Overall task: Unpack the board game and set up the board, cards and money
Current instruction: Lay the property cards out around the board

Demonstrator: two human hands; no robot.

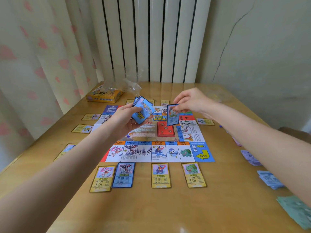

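Both hands are up over the board (pixel 170 152), which lies flat on the wooden table (pixel 168 207). The left hand (pixel 127 118) grips a fanned stack of blue cards (pixel 143 109), fingers curled beneath it, thumb on top. Just beside it, the right hand (pixel 190 101) pinches a single blue card (pixel 173 115), hanging upright below its fingertips. Under that card sits the red deck (pixel 165 130). Nearer us, face-up cards (pixel 160 175) line the board's edge. Money piles (pixel 269 179) lie under the right forearm.

I see board (pixel 158 145) flat mid-table | blue-backed deck (pixel 142 110) fanned above it | one blue card (pixel 172 115) upright | money stacks (pixel 269 179) at right edge
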